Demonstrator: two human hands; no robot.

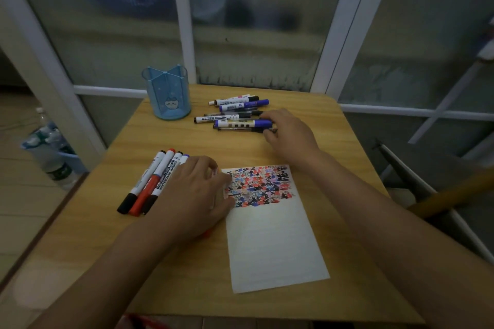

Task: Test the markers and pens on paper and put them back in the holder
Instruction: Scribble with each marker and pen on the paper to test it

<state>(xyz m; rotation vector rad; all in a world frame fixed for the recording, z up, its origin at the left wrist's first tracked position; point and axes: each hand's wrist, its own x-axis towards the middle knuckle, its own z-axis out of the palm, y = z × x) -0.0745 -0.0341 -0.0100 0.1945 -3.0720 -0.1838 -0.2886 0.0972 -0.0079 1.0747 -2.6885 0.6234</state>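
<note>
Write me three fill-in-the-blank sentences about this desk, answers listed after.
1. The pen holder is coloured ____.
2. The scribbles cover the ____ end of the paper.
3. The right hand reaches the pile of pens while the ____ hand rests beside the whiteboard markers.

Answers: blue; far; left

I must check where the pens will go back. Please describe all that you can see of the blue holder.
The holder is a light blue, translucent plastic cup with inner dividers and a small cat picture low on its front. It stands upright at the far left of the table, with nothing visible inside. No hand or pen touches it.
</note>
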